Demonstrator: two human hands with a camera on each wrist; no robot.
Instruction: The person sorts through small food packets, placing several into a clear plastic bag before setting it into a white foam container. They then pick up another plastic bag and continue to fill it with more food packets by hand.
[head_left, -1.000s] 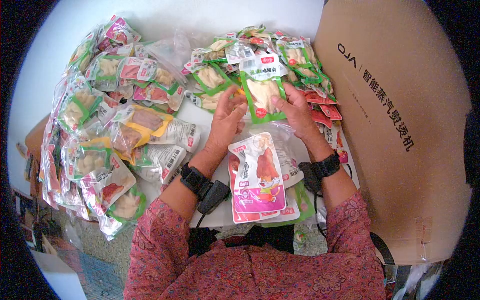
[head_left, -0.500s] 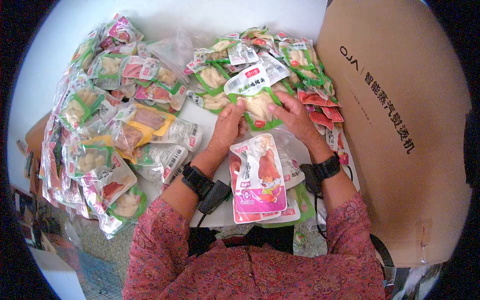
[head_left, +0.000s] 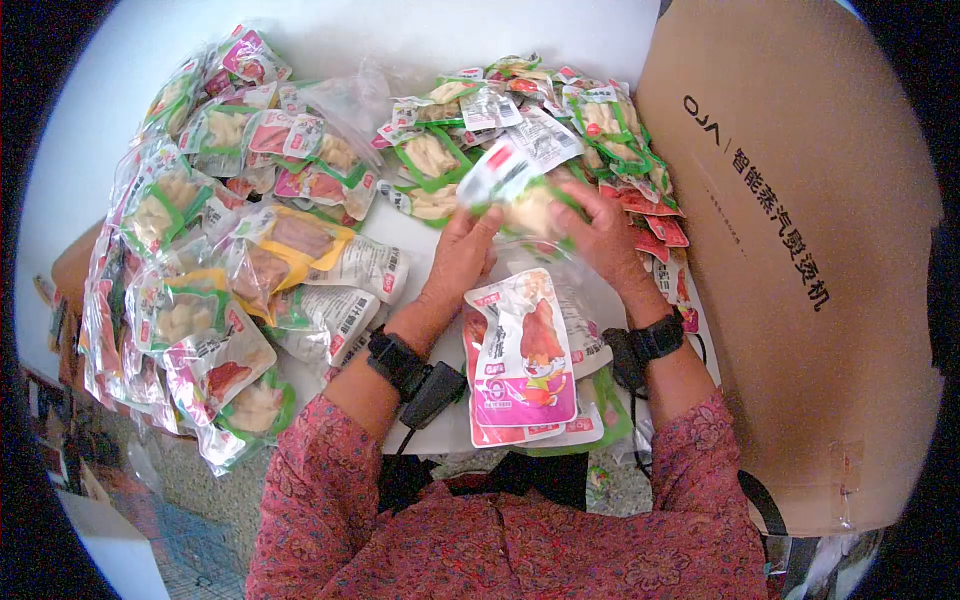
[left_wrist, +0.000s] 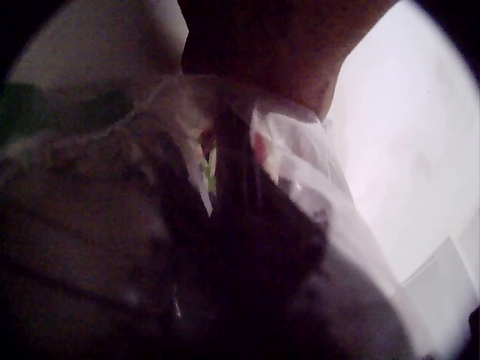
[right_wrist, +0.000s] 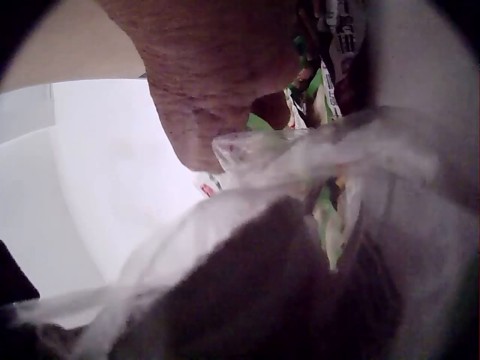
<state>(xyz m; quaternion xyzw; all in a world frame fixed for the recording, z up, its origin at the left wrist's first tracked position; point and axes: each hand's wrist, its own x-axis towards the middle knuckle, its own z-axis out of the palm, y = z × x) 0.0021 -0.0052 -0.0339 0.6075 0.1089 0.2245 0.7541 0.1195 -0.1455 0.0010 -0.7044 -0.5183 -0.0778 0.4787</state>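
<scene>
The head view is evenly and fairly brightly lit, with fisheye bending, black grainy corners and motion blur on the held packet (head_left: 512, 190), while both wrist views are dim and soft, their foregrounds dark against glaring white patches.

Glossy plastic pouches (head_left: 522, 350); matt cardboard box (head_left: 780, 270); patterned sleeve (head_left: 335, 455), seemingly cloth.

On the counter (head_left: 418, 236), bagged packets (head_left: 180, 315) are heaped at left, loose packets (head_left: 430, 156) are piled at back right, stacked packets (head_left: 524, 350) are laid in front; a carton (head_left: 790, 330) is placed far right.
</scene>
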